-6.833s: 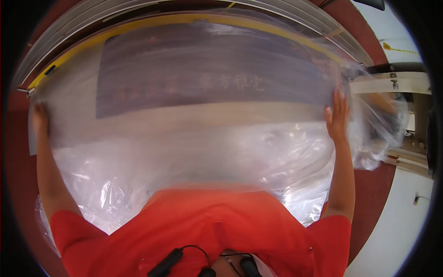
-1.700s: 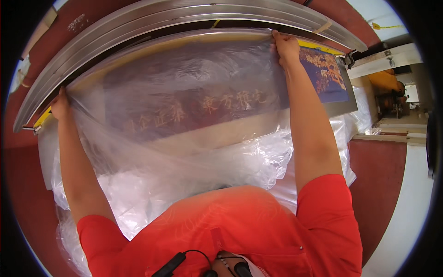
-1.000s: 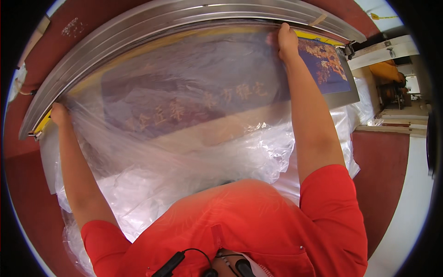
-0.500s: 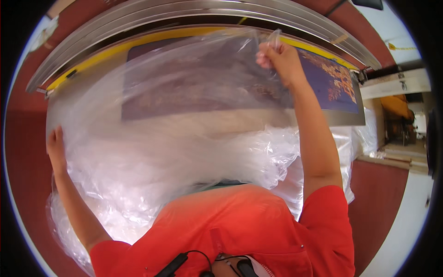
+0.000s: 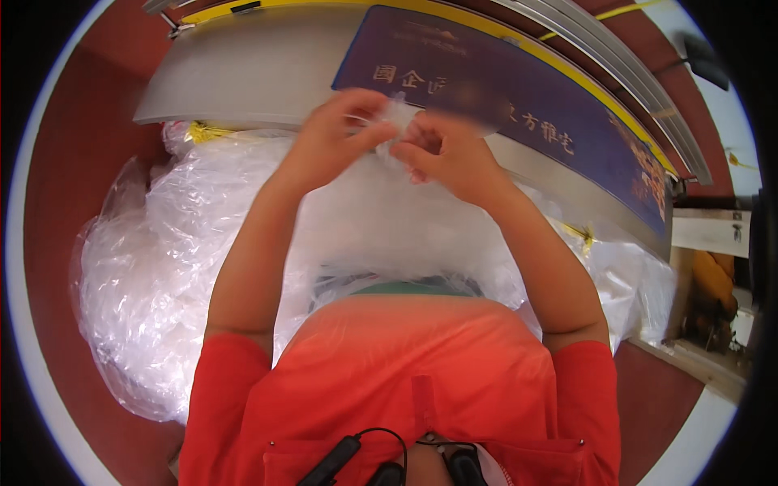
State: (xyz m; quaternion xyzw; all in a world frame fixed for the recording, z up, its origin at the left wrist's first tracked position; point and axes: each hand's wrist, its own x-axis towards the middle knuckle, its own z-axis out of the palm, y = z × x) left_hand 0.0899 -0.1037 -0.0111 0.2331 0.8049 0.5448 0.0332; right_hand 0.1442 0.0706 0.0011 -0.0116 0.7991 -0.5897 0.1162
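Observation:
Clear plastic film (image 5: 395,120) is bunched into a narrow gather in front of my chest, between my two hands. My right hand (image 5: 450,154) pinches this gather with curled fingers. Close beside it, my left hand (image 5: 339,139) curves its thumb and fingers around the other side of the gather; motion blurs the fingertips. Below the hands the film spreads out loose and cloudy toward my body. Just beyond them lies a dark blue panel (image 5: 519,93) with pale lettering and a floral pattern, on a grey metal tabletop (image 5: 235,69).
A bulky heap of clear plastic bags (image 5: 162,275) lies at the left, with yellow string (image 5: 207,132) at its top. More plastic (image 5: 632,279) sits at the right. A metal rail (image 5: 628,73) and a yellow strip (image 5: 308,8) border the tabletop's far side.
My hands were wide apart, with the film stretched over the panel. Both have come together in the middle, and the film is now bunched. The view has shifted, uncovering the panel.

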